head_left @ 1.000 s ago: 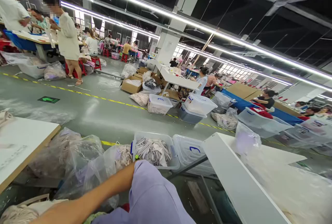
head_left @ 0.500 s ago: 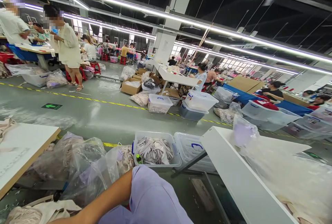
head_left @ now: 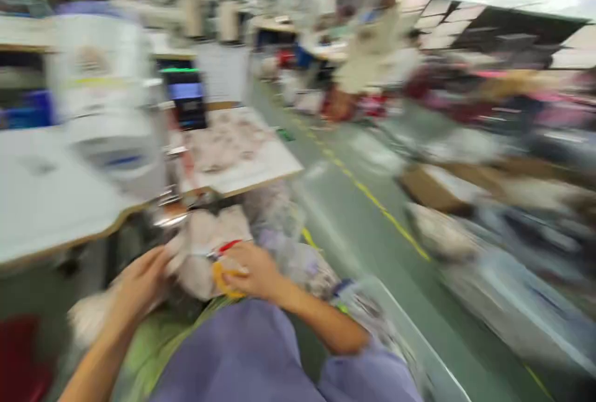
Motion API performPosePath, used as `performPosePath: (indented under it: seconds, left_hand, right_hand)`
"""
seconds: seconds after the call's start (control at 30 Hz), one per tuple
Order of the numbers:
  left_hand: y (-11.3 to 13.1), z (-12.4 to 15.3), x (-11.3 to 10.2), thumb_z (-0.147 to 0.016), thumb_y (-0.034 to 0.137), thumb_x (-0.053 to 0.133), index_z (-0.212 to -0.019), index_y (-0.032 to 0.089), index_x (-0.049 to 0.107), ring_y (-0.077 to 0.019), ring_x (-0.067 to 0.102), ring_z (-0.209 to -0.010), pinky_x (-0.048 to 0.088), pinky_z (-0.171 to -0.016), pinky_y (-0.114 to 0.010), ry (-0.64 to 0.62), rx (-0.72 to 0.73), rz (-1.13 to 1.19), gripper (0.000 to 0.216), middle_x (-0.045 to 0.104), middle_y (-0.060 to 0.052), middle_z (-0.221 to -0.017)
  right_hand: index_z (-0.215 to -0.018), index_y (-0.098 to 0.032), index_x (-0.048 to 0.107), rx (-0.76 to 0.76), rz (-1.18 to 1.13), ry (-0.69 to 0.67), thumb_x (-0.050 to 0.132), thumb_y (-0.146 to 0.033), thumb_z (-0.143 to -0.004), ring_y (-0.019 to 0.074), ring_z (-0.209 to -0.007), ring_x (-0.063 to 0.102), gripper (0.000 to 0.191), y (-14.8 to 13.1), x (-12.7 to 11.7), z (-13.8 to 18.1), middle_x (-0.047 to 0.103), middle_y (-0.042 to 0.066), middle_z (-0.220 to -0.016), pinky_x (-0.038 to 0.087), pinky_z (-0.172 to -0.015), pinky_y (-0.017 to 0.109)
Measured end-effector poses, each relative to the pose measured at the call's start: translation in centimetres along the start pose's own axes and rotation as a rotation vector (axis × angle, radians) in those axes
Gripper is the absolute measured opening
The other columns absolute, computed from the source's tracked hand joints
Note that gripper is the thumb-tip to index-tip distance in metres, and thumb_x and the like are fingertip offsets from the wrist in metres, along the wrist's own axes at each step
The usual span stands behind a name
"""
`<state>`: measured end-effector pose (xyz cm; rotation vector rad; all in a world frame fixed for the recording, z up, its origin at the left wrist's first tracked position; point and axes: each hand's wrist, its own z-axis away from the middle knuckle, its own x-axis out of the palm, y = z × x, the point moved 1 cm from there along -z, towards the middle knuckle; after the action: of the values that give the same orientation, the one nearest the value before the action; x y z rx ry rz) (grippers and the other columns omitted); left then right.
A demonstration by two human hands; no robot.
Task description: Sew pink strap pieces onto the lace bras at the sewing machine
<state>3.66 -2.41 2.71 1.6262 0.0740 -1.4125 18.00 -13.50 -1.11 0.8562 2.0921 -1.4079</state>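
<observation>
Orange and red marked the handles of the scissors (head_left: pixel 220 279), which lay in the grip of the right hand (head_left: pixel 254 268), its fingers curled about the orange loop. Motion blur hid the set of the blades. The left hand (head_left: pixel 142 281) was bent around the near edge of the cloth (head_left: pixel 198 275), a pale beige piece; its grip was closed on the fabric. The cloth hung between the two hands, in front of the bench (head_left: pixel 46 188) and below its edge, with the scissors against or just beside its right side; contact could not be told.

On the white bench stood the sewing machine (head_left: pixel 109 104), with a dark panel (head_left: pixel 186 101) lit green and blue beside it. Beige pieces (head_left: pixel 228 144) lay spread on the far part of the top. Green fabric (head_left: pixel 161 343) showed below the left forearm, next to the lilac garment (head_left: pixel 242 358) of the wearer. At lower left was a red object (head_left: pixel 23 355), too blurred to name. To the right, a clear tub (head_left: pixel 414 327) stood near the right forearm. Beyond it, a yellow line (head_left: pixel 372 200) crossed the green floor (head_left: pixel 335 216), and boxes (head_left: pixel 435 188) stood past the line.
</observation>
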Motion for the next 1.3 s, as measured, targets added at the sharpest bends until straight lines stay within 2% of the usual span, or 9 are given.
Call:
performPosePath:
  seconds: [0.1, 0.2, 0.27, 0.47, 0.63, 0.83, 1.0, 1.13, 1.3]
  left_hand:
    - [-5.5, 5.8, -1.5, -0.098, 0.042, 0.055, -0.106, 0.014, 0.068, -0.0190, 0.067, -0.087, 0.056, -0.071, -0.029, 0.232, -0.390, 0.320, 0.033, 0.069, -0.004, -0.098]
    - [-7.3, 6.6, -0.7, -0.097, 0.046, 0.047, -0.093, 0.013, 0.070, -0.0159, 0.062, -0.072, 0.048, -0.063, -0.025, 0.325, -0.383, 0.746, 0.041, 0.068, -0.002, -0.080]
    - [-7.2, 6.2, -0.3, -0.095, 0.049, 0.050, -0.091, 0.014, 0.070, -0.0152, 0.059, -0.072, 0.045, -0.063, -0.024, 0.322, -0.334, 0.850, 0.040, 0.067, -0.002, -0.080]
    - [-6.5, 5.9, -0.4, -0.096, 0.039, 0.045, -0.082, 0.016, 0.063, -0.0122, 0.047, -0.066, 0.038, -0.062, -0.023, 0.274, -0.254, 0.772, 0.033, 0.057, 0.002, -0.072]
    - [-7.1, 5.7, 0.1, -0.094, 0.027, 0.043, -0.081, 0.017, 0.058, -0.0127, 0.044, -0.068, 0.036, -0.063, -0.024, 0.310, -0.313, 0.785, 0.022, 0.051, 0.002, -0.072]
    - [-8.0, 5.8, -0.1, -0.098, 0.046, 0.047, -0.081, 0.017, 0.053, -0.0098, 0.038, -0.061, 0.031, -0.056, -0.022, 0.301, -0.374, 0.901, 0.034, 0.046, 0.004, -0.070]
    - [-8.3, 5.8, -0.6, -0.098, 0.048, 0.049, -0.084, 0.015, 0.059, -0.0101, 0.045, -0.064, 0.036, -0.058, -0.022, 0.285, -0.381, 0.919, 0.037, 0.055, 0.001, -0.074]
    - [-8.3, 5.5, -0.9, -0.098, 0.044, 0.049, -0.094, 0.015, 0.066, -0.0117, 0.050, -0.067, 0.039, -0.059, -0.022, 0.251, -0.364, 0.857, 0.034, 0.060, 0.000, -0.077]
    - [-8.5, 5.3, -1.3, -0.097, 0.038, 0.047, -0.089, 0.015, 0.064, -0.0103, 0.046, -0.061, 0.036, -0.056, -0.021, 0.241, -0.375, 0.748, 0.030, 0.057, 0.002, -0.070]
  right_hand:
    - [-0.118, -0.021, 0.063, -0.047, -0.049, -0.012, 0.068, -0.026, -0.086, 0.0231, -0.100, 0.068, 0.033, 2.6, 1.2, -0.8, 0.071, 0.010, -0.111, 0.059, -0.084, 0.037]
    - [-0.120, -0.021, 0.061, -0.126, -0.022, -0.042, 0.067, -0.029, -0.087, 0.0249, -0.102, 0.068, 0.035, 3.2, 2.4, -1.2, 0.069, 0.011, -0.113, 0.059, -0.082, 0.040]
    - [-0.121, -0.022, 0.060, -0.146, -0.005, -0.060, 0.066, -0.031, -0.088, 0.0243, -0.100, 0.068, 0.035, 2.7, 2.7, -1.2, 0.068, 0.012, -0.112, 0.060, -0.079, 0.039]
    - [-0.121, -0.021, 0.059, -0.155, 0.013, -0.135, 0.068, -0.030, -0.088, 0.0254, -0.104, 0.068, 0.035, 2.7, 3.7, -3.0, 0.069, 0.012, -0.113, 0.060, -0.083, 0.041]
    - [-0.122, -0.024, 0.061, -0.115, -0.097, -0.232, 0.066, -0.027, -0.090, 0.0238, -0.101, 0.070, 0.032, 3.2, 4.0, -3.7, 0.071, 0.010, -0.115, 0.060, -0.080, 0.038]
    - [-0.116, -0.025, 0.062, 0.087, -0.248, -0.213, 0.068, -0.023, -0.084, 0.0151, -0.069, 0.062, 0.033, 4.4, 4.0, -2.0, 0.069, 0.006, -0.104, 0.055, -0.061, 0.029]
    - [-0.121, -0.025, 0.057, 0.082, -0.308, -0.250, 0.071, -0.023, -0.074, 0.0177, -0.077, 0.063, 0.049, 4.2, 4.6, -2.1, 0.065, 0.009, -0.112, 0.053, -0.062, 0.030]
    - [-0.119, -0.025, 0.058, 0.036, -0.283, -0.250, 0.072, -0.025, -0.076, 0.0208, -0.087, 0.065, 0.045, 3.8, 5.2, -3.3, 0.067, 0.009, -0.111, 0.055, -0.066, 0.032]
    - [-0.118, -0.025, 0.061, 0.012, -0.277, -0.295, 0.071, -0.028, -0.083, 0.0200, -0.086, 0.067, 0.036, 4.3, 5.5, -4.5, 0.070, 0.009, -0.113, 0.056, -0.066, 0.032]
